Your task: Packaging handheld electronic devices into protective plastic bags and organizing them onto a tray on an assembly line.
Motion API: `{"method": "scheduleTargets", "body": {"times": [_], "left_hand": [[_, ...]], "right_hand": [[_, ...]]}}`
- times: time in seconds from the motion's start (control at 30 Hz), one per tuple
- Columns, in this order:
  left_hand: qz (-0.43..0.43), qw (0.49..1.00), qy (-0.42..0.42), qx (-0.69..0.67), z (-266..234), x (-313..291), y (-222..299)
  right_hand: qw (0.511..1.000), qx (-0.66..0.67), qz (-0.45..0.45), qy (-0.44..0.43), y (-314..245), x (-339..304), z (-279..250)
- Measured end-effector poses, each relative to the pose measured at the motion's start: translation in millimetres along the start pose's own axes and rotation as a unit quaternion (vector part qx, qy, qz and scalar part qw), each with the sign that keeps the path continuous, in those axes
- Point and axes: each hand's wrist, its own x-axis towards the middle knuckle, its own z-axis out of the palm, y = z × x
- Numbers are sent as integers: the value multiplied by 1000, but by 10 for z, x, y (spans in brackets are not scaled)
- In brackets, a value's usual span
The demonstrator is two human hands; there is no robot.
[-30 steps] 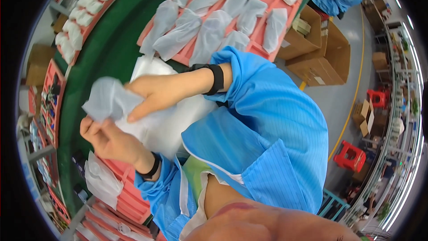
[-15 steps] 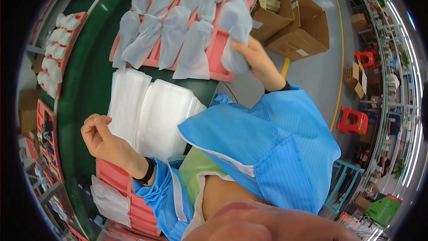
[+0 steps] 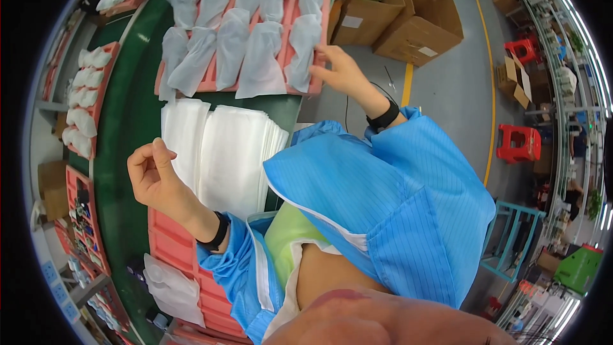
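Note:
My right hand (image 3: 345, 75) is at the right edge of a pink compartment tray (image 3: 311, 89), thumb and fingers apart and holding nothing. Just left of its fingertips lies a white translucent bag (image 3: 302, 51) with something inside that I cannot make out. Several similar filled bags (image 3: 260, 57) lie in rows on the same tray. My left hand (image 3: 152, 172) hovers beside two stacks of flat white bags (image 3: 233, 150), its fingers curled in toward the thumb. Nothing shows between them.
A second pink tray (image 3: 171, 233) with a white bag (image 3: 172, 287) on it sits at the near left. Across the green bench (image 3: 121, 185) are trays of white wrapped pieces (image 3: 86, 96). Cardboard boxes (image 3: 418, 32) and a red stool (image 3: 518, 144) stand on the floor at right.
The filled bag that my right hand held now lies at the tray's right end, and that hand has let go of it. My left hand stays curled near the stacks.

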Motion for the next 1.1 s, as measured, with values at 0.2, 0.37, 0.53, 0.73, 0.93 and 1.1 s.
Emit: {"method": "scheduleTargets", "body": {"times": [0.2,0.37,0.53,0.73,0.93,1.1], "left_hand": [[-3,998,-56,8,144,-41,-54],[1,987,-160,19,203,-65,-151],[25,938,-296,181,595,-151,-219],[45,853,-410,319,1001,-235,-334],[19,871,-384,305,1216,383,-53],[80,864,-434,242,1925,1245,-298]], "right_hand": [[989,46,132,55,251,-393,-553],[958,171,223,64,449,-479,-962],[916,329,222,53,893,520,-1060],[968,6,185,171,1761,2415,-871],[946,-266,153,107,1782,2941,-370],[954,-143,203,170,2598,3341,-787]]}}
